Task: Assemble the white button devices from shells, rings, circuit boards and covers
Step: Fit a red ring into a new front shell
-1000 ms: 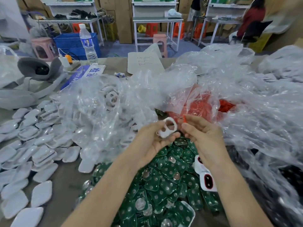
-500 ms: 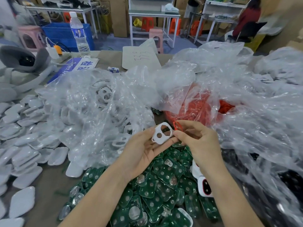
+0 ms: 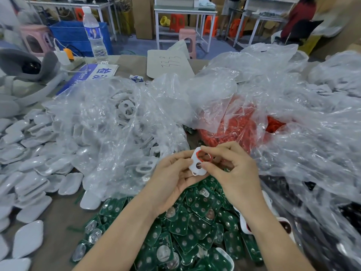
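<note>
Red ring [image 3: 197,153] now seated in shell [image 3: 194,166] over parts-strewn table [image 3: 58,222]

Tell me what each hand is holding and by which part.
The left hand grips the white shell by its left edge. The right hand pinches the shell's right side, fingertips on the red ring at its upper hole.

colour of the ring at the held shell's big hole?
Red-orange: the ring lines the larger hole of the white shell. Head view, the only one.
</note>
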Demonstrator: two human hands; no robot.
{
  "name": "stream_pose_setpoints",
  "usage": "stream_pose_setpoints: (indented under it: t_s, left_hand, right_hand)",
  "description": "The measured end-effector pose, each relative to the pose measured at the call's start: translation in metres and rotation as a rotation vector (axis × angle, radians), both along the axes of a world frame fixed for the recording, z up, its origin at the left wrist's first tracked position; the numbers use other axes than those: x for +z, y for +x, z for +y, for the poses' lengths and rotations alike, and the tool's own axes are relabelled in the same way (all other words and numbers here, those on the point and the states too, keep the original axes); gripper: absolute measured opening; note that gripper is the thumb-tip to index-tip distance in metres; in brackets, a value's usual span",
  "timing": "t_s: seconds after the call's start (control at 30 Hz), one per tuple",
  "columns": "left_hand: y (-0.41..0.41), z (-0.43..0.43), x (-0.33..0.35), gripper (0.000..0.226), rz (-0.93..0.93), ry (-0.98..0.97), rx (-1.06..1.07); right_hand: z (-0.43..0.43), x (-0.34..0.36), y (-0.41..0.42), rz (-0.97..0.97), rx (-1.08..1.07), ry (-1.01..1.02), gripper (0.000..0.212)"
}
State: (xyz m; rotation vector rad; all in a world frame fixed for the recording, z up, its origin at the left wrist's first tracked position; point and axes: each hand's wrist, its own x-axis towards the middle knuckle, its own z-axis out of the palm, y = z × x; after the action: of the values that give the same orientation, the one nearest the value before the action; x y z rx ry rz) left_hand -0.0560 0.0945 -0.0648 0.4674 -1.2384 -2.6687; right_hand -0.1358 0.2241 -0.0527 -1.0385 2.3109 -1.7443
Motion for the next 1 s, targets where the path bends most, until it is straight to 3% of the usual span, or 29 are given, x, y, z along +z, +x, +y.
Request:
stream_pose_setpoints:
  t_s: [0.17,0.33,0.7,1.0]
  left_hand:
    - [0.001,-0.001,0.0,0.023,-0.002,-0.035,0.008]
    - [-0.001,0.005,-0.003,0.041,0.01,-0.153,0.048]
    - [-0.002,0.009,-0.003,0.034,0.049,-0.042,0.055]
    - [-0.002,0.009,-0.005,0.03,0.094,0.035,0.056]
  right_hand:
    - [0.0,0.001,0.0,-0.023,0.023,0.0,0.039]
    - [0.001,0.002,0.002,-0.059,0.053,-0.032,0.035]
    - [0.0,0.003,0.003,-0.014,0.016,-0.035,0.037]
    - [0.0,0.005,0.001,-0.124,0.01,-0.105,0.032]
